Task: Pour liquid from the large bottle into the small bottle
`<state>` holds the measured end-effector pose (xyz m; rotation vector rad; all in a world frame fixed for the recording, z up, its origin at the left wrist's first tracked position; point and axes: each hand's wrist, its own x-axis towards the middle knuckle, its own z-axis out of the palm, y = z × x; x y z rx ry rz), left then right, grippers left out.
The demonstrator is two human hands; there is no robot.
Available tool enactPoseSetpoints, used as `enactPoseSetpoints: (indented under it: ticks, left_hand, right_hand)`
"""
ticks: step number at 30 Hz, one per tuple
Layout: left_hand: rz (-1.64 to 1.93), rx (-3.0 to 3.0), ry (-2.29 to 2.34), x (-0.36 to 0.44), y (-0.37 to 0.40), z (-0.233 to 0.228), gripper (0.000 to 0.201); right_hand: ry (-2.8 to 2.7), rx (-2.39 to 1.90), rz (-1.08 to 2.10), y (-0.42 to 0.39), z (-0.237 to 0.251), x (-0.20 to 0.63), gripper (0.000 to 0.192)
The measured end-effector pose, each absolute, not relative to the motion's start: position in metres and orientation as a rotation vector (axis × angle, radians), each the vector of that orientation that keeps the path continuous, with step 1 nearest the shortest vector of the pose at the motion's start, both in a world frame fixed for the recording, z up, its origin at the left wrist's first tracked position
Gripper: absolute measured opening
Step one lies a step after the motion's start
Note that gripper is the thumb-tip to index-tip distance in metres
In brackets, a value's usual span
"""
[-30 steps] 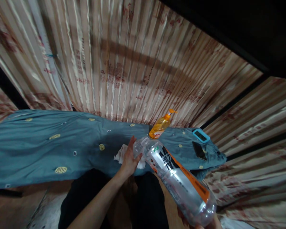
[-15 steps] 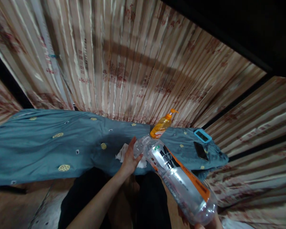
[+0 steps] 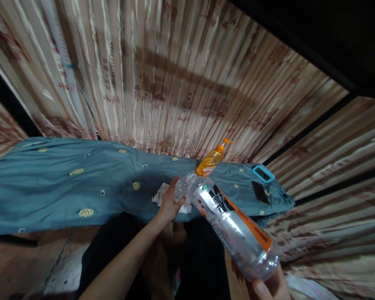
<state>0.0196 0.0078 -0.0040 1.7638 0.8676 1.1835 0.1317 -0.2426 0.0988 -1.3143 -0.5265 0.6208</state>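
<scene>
My right hand (image 3: 267, 285) grips the base of a large clear plastic bottle (image 3: 234, 227) with an orange, black and white label, tilted with its neck pointing away from me. My left hand (image 3: 169, 201) is wrapped around the bottle's neck and mouth. Just beyond my left hand a crumpled white tissue (image 3: 162, 193) lies on the teal cloth (image 3: 81, 183) that covers the table.
An orange pump bottle (image 3: 211, 159) stands at the cloth's far edge. A blue-framed device (image 3: 263, 173) and a dark phone (image 3: 260, 192) lie at the right end. Striped patterned curtains (image 3: 162, 75) hang behind. My dark-clothed legs (image 3: 193, 258) are below.
The view has shifted slightly, and the bottle and both hands have risen a little in the picture. My right hand's fingers show more at the bottom edge.
</scene>
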Motion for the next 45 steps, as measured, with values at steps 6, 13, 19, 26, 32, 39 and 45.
enactPoseSetpoints:
  ticks: [6, 13, 19, 26, 32, 39, 45]
  left_hand:
    - [1.167, 1.774, 0.858, 0.016, 0.006, 0.002, 0.076]
    - [1.161, 1.779, 0.834, 0.013, 0.004, 0.0, 0.075]
    - [1.185, 1.775, 0.832, 0.014, 0.006, -0.008, 0.073]
    - [1.197, 1.752, 0.837, 0.014, 0.006, -0.009, 0.077]
    - [1.211, 1.754, 0.858, 0.015, 0.005, -0.007, 0.077]
    - [1.196, 1.741, 0.832, 0.014, 0.003, -0.003, 0.078]
    - [1.18, 1.709, 0.801, 0.014, 0.003, -0.001, 0.08]
  right_hand:
    - [-0.552, -1.35, 0.578, -0.241, 0.107, 0.125, 0.09]
    - [-0.509, -1.333, 0.585, -0.239, 0.109, 0.128, 0.088]
    - [-0.507, -1.31, 0.606, -0.242, 0.105, 0.134, 0.061]
    - [-0.525, -1.297, 0.622, -0.242, 0.107, 0.134, 0.062]
    - [-0.526, -1.295, 0.613, -0.242, 0.108, 0.129, 0.065]
    - [-0.508, -1.31, 0.592, -0.242, 0.108, 0.126, 0.074]
    - [-0.52, -1.302, 0.595, -0.243, 0.108, 0.125, 0.067]
